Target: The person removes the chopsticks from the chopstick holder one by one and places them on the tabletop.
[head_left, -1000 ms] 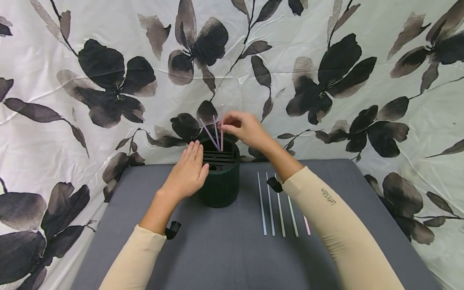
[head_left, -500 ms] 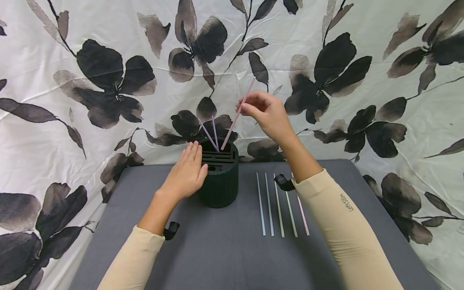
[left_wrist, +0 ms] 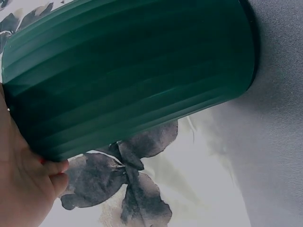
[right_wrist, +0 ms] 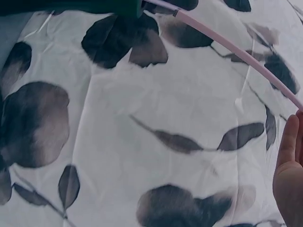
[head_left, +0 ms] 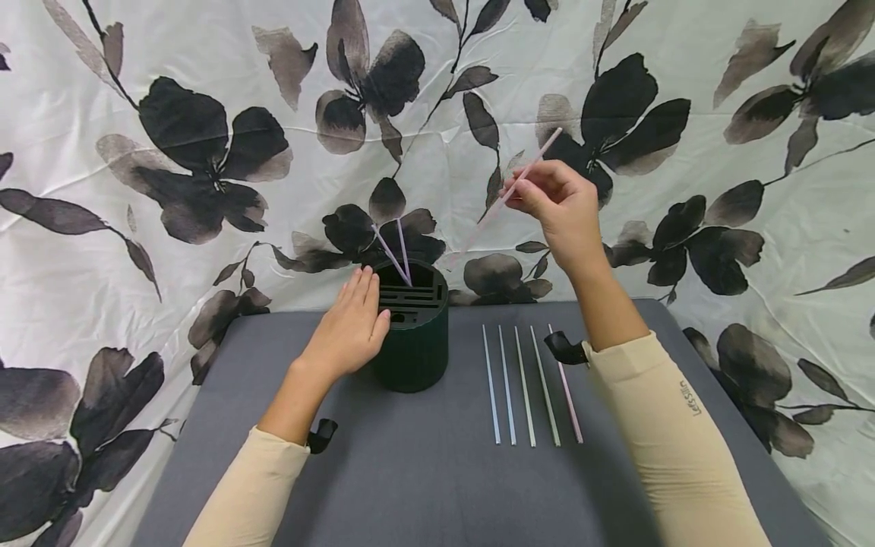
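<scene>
My right hand (head_left: 563, 213) pinches a pink drinking straw (head_left: 539, 156) between thumb and fingers, up in the air to the right of a dark green ribbed round holder (head_left: 413, 361). The straw slants, its lower end toward the holder; the right wrist view shows its length (right_wrist: 236, 51) too. My left hand (head_left: 347, 327) lies with fingers straight against the holder's left rim, and in the left wrist view it touches the green wall (left_wrist: 128, 80). Two purple straws (head_left: 403, 243) lean in the holder's rear opening. Slots cross the front of its top.
On the grey table (head_left: 424, 471), right of the holder, lie several straws side by side: blue ones (head_left: 491, 387), pale ones (head_left: 525, 387) and a pink one (head_left: 570, 399). A white cloth (head_left: 478, 38) with dark flowers hangs behind the table.
My right hand has lifted the pink straw out of the holder and carried it up and to the right. The left hand stays on the holder.
</scene>
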### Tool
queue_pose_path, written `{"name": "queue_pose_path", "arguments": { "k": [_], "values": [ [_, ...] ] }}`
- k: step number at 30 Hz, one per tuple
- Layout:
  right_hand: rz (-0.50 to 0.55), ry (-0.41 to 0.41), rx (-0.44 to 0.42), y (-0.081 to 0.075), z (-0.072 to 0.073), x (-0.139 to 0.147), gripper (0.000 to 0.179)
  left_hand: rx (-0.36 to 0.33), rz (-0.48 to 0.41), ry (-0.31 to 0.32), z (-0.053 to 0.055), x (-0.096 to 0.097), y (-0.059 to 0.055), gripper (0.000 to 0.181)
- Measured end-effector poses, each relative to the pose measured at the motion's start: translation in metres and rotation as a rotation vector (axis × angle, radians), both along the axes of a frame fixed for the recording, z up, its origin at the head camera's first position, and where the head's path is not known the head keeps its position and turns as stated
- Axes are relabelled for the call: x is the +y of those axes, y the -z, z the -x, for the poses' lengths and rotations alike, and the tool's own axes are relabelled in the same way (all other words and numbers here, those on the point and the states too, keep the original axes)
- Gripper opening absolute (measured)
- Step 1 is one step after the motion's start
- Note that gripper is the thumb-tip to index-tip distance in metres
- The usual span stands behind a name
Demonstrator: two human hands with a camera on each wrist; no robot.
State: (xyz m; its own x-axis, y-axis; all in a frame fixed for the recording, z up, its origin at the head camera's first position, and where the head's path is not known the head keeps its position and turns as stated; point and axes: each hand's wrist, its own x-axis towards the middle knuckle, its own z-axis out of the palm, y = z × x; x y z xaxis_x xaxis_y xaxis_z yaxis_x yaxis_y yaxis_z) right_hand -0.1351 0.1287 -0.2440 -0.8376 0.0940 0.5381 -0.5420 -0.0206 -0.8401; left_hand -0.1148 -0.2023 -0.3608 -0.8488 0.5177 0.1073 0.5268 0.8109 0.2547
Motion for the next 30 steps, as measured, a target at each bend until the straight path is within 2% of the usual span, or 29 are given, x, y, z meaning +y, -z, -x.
{"name": "queue_pose_path", "arguments": {
  "k": [6,13,18,24,30],
  "values": [
    [0.049,0.020,-0.055,0.015,-0.007,0.027,0.023,-0.014,0.007,-0.001,0.000,0.000,0.001,0.069],
    [-0.001,0.061,-0.122,0.042,-0.012,0.063,0.026,-0.019,0.000,-0.005,0.001,0.000,0.000,0.069],
    [-0.092,0.110,-0.164,0.063,-0.015,0.089,0.024,-0.020,-0.003,-0.003,0.001,-0.001,-0.001,0.069],
    [-0.250,0.196,-0.263,0.091,-0.022,0.113,0.026,-0.020,-0.004,-0.004,0.001,-0.002,-0.001,0.069],
    [-0.329,0.204,-0.297,0.112,-0.026,0.127,0.025,-0.014,-0.006,-0.002,0.002,-0.002,-0.001,0.069]
  ]
}}
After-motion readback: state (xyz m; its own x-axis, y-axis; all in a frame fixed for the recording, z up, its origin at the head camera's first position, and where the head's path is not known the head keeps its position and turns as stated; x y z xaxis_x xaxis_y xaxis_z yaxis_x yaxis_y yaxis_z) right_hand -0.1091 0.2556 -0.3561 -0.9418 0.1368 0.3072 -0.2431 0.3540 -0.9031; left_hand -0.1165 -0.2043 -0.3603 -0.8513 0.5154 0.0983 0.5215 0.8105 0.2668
